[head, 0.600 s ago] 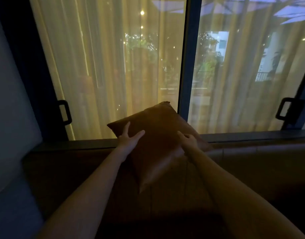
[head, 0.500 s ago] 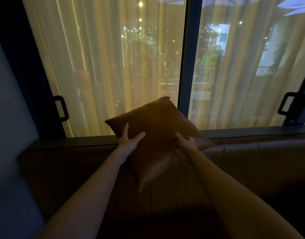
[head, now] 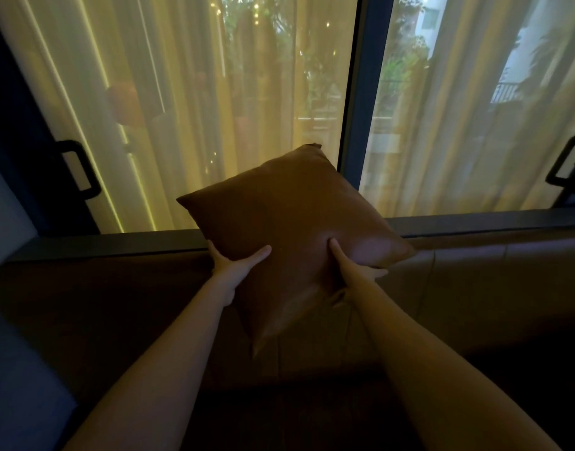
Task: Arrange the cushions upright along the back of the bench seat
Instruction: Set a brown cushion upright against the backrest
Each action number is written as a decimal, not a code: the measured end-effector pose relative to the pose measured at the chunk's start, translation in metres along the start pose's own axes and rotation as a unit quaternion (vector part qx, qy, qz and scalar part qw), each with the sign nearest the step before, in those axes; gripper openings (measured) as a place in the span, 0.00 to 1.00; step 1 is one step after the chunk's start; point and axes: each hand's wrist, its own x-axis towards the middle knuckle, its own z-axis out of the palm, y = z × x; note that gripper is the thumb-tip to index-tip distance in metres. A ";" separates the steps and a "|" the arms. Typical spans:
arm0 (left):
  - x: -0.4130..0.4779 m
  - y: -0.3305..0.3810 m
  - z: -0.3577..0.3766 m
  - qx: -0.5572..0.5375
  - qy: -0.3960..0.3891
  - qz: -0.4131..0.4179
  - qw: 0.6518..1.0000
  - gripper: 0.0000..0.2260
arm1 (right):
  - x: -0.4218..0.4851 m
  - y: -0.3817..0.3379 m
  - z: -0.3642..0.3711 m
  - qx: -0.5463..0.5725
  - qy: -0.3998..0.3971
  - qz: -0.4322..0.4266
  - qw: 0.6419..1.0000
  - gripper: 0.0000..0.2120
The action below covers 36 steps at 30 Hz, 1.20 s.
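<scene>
A brown square cushion [head: 289, 229] is held up in front of the bench back [head: 100, 288], turned on a corner like a diamond. Its top corner rises above the dark window sill and its bottom corner points down at the seat. My left hand [head: 235, 263] grips the cushion's lower left edge, thumb on the front. My right hand [head: 351, 268] grips its lower right edge, thumb pressed into the front face and fingers behind. The room is dim, and the bench seat [head: 295, 418] is almost black.
A dark sill [head: 110, 244] runs along the top of the bench back. Behind it are sheer curtains [head: 182, 109] over glass, a vertical frame post [head: 361, 109], and black handles at left [head: 81, 169] and right [head: 566, 164]. A pale wall [head: 6, 336] closes the left side.
Both hands have shifted from resting on the cushion's front to gripping its lower edges. The cushion sits a little lower and nearer in the view.
</scene>
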 end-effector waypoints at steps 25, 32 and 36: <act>-0.112 -0.073 0.004 -0.166 0.056 0.052 0.983 0.55 | -0.064 0.066 -0.074 0.069 -0.001 -0.066 0.995 0.55; -0.165 -0.132 -0.019 -0.166 0.055 0.030 0.984 0.56 | -0.103 0.126 -0.109 0.074 0.014 -0.061 0.995 0.56; -0.190 -0.172 -0.043 -0.164 0.056 0.012 0.985 0.52 | -0.127 0.175 -0.125 0.066 0.019 -0.052 0.996 0.57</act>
